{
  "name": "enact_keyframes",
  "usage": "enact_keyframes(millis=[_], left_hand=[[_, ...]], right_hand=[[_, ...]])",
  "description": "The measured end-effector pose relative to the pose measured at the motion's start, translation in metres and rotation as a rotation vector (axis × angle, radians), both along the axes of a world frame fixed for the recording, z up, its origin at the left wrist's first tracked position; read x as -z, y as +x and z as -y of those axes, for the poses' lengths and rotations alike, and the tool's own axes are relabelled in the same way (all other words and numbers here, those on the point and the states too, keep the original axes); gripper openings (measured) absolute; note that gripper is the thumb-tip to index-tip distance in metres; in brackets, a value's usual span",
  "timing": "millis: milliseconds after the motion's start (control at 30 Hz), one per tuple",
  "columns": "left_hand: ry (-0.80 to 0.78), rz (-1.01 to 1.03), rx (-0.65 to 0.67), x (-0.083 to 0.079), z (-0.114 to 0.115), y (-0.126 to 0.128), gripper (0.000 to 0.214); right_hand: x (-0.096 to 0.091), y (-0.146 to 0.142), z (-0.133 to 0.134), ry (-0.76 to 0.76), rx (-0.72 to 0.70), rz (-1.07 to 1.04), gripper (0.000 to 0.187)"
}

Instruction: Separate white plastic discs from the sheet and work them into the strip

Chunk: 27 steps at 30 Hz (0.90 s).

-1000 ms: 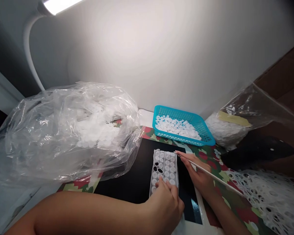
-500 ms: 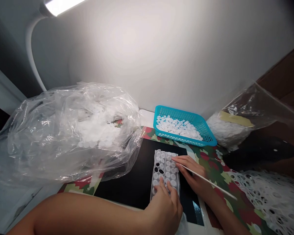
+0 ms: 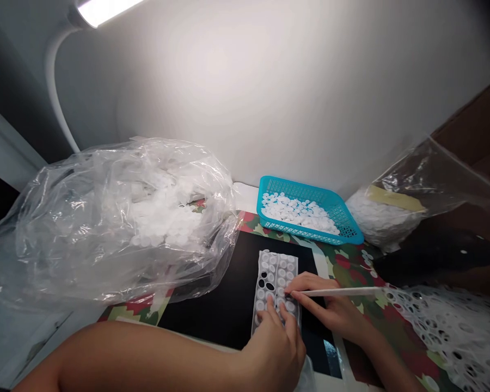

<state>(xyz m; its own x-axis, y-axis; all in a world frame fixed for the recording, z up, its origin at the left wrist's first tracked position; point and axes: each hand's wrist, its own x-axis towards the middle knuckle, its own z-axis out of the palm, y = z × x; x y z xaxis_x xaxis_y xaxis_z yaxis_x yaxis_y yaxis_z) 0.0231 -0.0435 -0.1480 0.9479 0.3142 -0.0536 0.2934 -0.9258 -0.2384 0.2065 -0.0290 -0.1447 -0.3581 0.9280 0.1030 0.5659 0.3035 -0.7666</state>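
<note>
A translucent white sheet (image 3: pixel 289 265) with rows of round discs lies on a black mat (image 3: pixel 212 310). A few dark holes show on its left half, where discs are absent. Across the lower part of the sheet, my left hand (image 3: pixel 273 348) rests with its fingers spread, covering some discs. My right hand (image 3: pixel 330 307) pinches a thin white stick (image 3: pixel 351 292), its fingertips at the sheet's right side. The stick points out to the right, nearly level. What the stick's near end touches is hidden by my fingers.
A turquoise basket (image 3: pixel 353 237) of small white discs stands behind the mat. To the left lies a large clear plastic bag (image 3: pixel 85 234) with white pieces. On the right are another bag (image 3: pixel 386 226) with a yellow label and a heap of perforated white sheets (image 3: pixel 465 332). A lamp (image 3: pixel 102 11) shines above.
My right hand has moved down along the sheet's right side. The stick has swung from slanting down to nearly level. My left hand has stayed in place.
</note>
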Motion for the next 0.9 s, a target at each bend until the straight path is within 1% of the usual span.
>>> enact_keyframes(millis=[133, 300, 467, 600, 767, 900], left_hand=[[0.002, 0.048, -0.011, 0.002, 0.000, -0.001, 0.037], [0.008, 0.050, -0.002, 0.005, 0.000, -0.003, 0.037], [0.020, 0.084, -0.011, 0.009, 0.001, -0.002, 0.037], [0.032, 0.077, -0.004, 0.009, 0.002, -0.003, 0.037], [0.052, 0.080, -0.002, 0.008, 0.001, -0.002, 0.038], [0.068, 0.070, -0.026, 0.015, 0.002, -0.001, 0.039]], right_hand=[[0.006, 0.000, 0.001, 0.051, -0.021, -0.001, 0.015], [0.014, -0.002, 0.001, 0.170, -0.077, -0.005, 0.018], [0.017, 0.003, 0.001, 0.254, -0.150, 0.059, 0.024], [0.024, 0.009, 0.002, 0.366, -0.207, 0.133, 0.025], [0.025, 0.006, 0.006, 0.492, -0.163, 0.258, 0.025], [0.022, -0.001, 0.005, 0.562, -0.127, 0.246, 0.026]])
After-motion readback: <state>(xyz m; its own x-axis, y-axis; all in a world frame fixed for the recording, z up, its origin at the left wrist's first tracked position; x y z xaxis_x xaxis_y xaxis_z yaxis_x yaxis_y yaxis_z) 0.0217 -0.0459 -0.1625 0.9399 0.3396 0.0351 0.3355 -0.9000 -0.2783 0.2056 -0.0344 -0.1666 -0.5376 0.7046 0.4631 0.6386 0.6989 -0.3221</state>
